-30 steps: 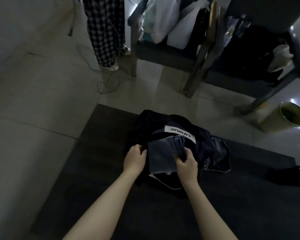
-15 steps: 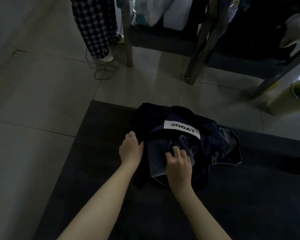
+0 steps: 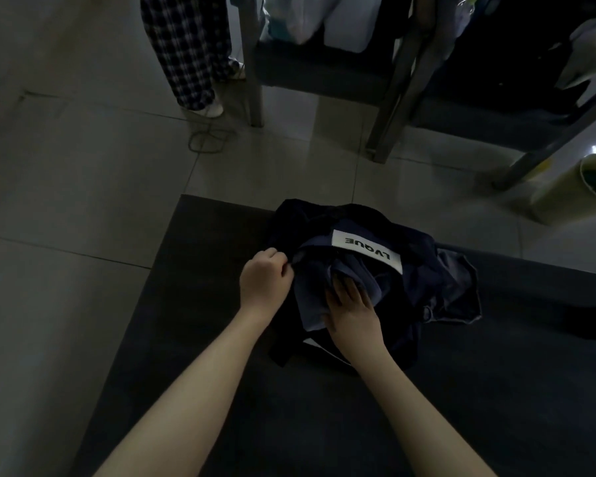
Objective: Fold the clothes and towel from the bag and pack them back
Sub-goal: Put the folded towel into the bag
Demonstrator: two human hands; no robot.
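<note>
Left grip: the left grip [image 3: 265, 278] was clenched, and the near-left rim of the bag [image 3: 417, 259] was pinched between thumb and curled fingers.
Right grip: the right grip [image 3: 353, 309] was laid flat with straight fingers and grasped nothing; it was pressed onto the folded cloth [image 3: 310, 304].
Folded cloth: a blue-grey piece was seen between the two grips, directly under the right one, lying partly inside the bag's mouth.
Bag: a dark bag with a white label [image 3: 365, 251] just beyond the right grip's fingertips was set on a dark mat [image 3: 186, 339] on the floor.
Loose fabric: a second blue-grey piece [image 3: 458, 287] was seen spilling out well to the right of the right grip.
Step judged: the cloth was probably being packed in while the mouth was held open.
Risk: the fold could be undone if the cloth were pushed against the bunched fabric ahead of the right grip.
Risk: the mouth could fall shut on the cloth if the left pinch slipped on the limp rim.
Risk: the spilling piece could be dragged out if the bag were shifted.
Hidden: the right fingertips were covered by a fold, and the bag's inside could not be seen.
Hard to make out: in the dim light, dark bag and dark clothes could not be told apart, nor towel from garment.
</note>
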